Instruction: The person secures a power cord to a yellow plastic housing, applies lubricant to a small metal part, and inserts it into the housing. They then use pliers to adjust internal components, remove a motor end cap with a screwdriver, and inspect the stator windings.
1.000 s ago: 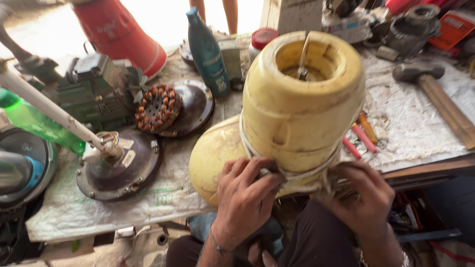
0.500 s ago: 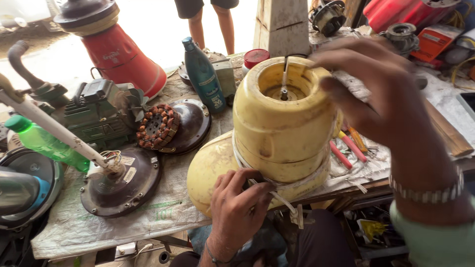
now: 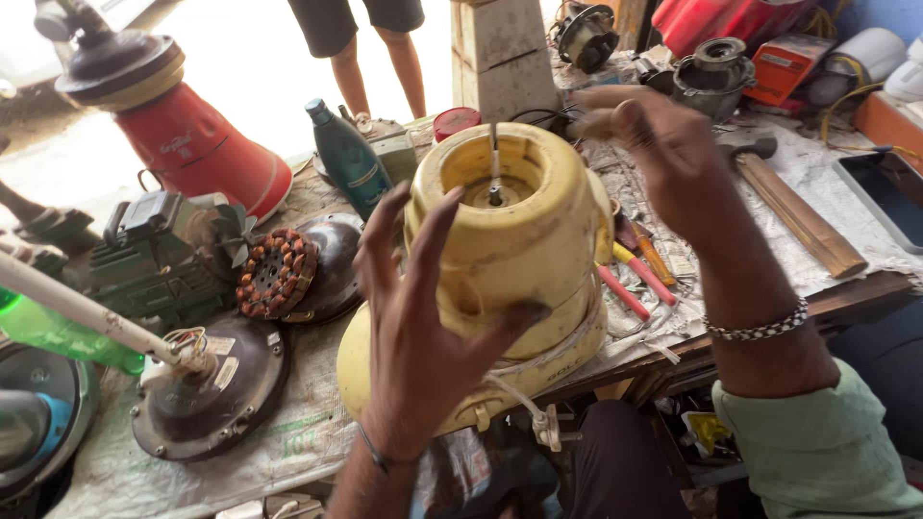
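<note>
Far left: a clear green plastic bottle is lying beside a white pole that is running into a dark round motor plate with loose wires.
Left of centre: a copper-wound stator ring is leaning on a dark dome cover, with a red cone-shaped housing and a teal plastic bottle standing behind it.
Centre: the worn yellow plastic mixer base is sitting at the near edge of the paper-covered workbench, over the person's lap, with its open top facing up and a thin metal shaft sticking out of the hollow.
Left hand: it is spreading wide, fingers apart, palm pressing the near side of the mixer base and thumb reaching across its front; it is bracing rather than closing around it.
Right hand: it is hovering above and right of the base, fingers curling around a pale wooden handle; how tightly, I cannot tell.
Right: red and yellow screwdrivers are lying just beside the base, and a wooden-handled hammer is resting farther out.
Risk, as I judge it: the base is overhanging the edge on one flat palm, so a sideways push could be tipping it off; the trailing white cord could be snagging.
</note>
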